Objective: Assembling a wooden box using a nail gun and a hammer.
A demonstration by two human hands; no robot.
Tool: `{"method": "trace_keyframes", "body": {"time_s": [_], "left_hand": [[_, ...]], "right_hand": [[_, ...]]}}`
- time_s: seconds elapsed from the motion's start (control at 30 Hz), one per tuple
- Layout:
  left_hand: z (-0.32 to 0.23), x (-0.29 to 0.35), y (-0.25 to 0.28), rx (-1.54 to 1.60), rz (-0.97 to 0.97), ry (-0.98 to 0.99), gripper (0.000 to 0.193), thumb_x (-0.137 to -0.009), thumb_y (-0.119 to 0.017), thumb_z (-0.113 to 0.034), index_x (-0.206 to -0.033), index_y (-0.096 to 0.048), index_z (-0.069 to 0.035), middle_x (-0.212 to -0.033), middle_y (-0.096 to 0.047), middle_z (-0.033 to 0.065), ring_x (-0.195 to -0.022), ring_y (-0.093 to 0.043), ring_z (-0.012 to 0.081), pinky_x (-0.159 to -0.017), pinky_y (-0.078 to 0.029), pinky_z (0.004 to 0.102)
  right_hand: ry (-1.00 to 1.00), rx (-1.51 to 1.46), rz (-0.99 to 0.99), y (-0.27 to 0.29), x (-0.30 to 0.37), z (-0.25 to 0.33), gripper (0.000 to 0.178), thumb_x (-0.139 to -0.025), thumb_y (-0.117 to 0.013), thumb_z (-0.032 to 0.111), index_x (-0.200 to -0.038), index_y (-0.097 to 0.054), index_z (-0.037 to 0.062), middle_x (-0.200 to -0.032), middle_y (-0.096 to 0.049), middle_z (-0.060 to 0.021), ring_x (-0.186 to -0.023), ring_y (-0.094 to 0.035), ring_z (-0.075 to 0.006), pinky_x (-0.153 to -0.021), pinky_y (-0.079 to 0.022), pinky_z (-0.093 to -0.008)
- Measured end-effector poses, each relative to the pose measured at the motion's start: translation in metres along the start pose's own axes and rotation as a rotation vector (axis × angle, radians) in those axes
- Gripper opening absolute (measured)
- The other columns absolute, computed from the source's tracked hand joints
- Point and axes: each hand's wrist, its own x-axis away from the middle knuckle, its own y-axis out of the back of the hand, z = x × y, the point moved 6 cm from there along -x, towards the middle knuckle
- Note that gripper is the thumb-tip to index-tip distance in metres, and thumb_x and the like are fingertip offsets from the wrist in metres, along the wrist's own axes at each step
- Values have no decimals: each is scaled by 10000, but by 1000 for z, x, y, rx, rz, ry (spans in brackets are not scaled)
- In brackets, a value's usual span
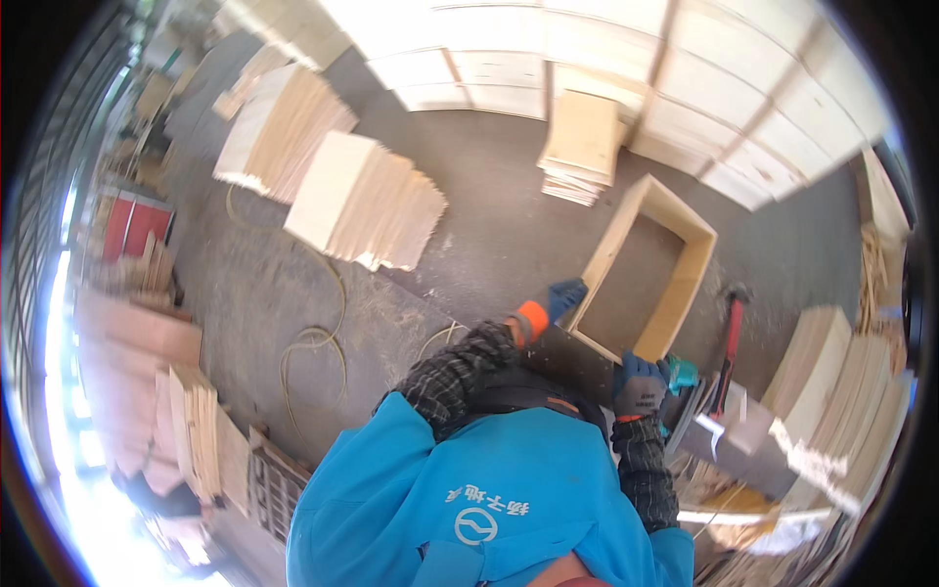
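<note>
Centrally, just right of the middle, a pale wooden frame (689, 292) lies in front of a person in a blue jacket (528, 455), seen from above. It is a long rectangle with four upright walls, its long axis running away from the person and leaning right, so one short end faces the body and the other points toward tall pale wooden stacks (499, 68). Both gloved hands are at the frame's near end. The left hand (565, 298) touches the outside of its left long wall, close to the near corner; how tightly those fingers are closed, I cannot tell. The right hand (641, 384) has its fingers curled over the near right corner, grasping it. As a container, the frame is open through the middle, gray floor (641, 284) showing inside its walls. Just right of its near end are a green tool (682, 375) and a red-handled hammer (731, 338). Beyond its far end sits a small board stack (584, 132); well to its left stand two larger panel stacks (367, 201).
</note>
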Motion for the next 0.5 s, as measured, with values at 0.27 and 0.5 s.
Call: {"method": "trace_keyframes", "body": {"time_s": [0.27,0.5], "left_hand": [[47,6,22,-108,-82,-27,496,-1128,-582,-465,-1304,-749,-33,-1158,-803,122,-1021,-718,216,-944,-574,412],[58,162,151,-88,-266,193,442,-1049,-702,-418,-1256,-777,-36,-995,-801,98,-865,-711,166,-775,-582,381]], "right_hand": [[30,117,72,-17,-24,25,201,-919,-768,287,-1034,-714,131,-901,-754,-117,-888,-734,-341,-968,-500,-522],[-21,79,20,-17,-24,24,241,-904,-797,295,-1045,-742,108,-911,-761,-152,-872,-733,-368,-959,-504,-523]]}}
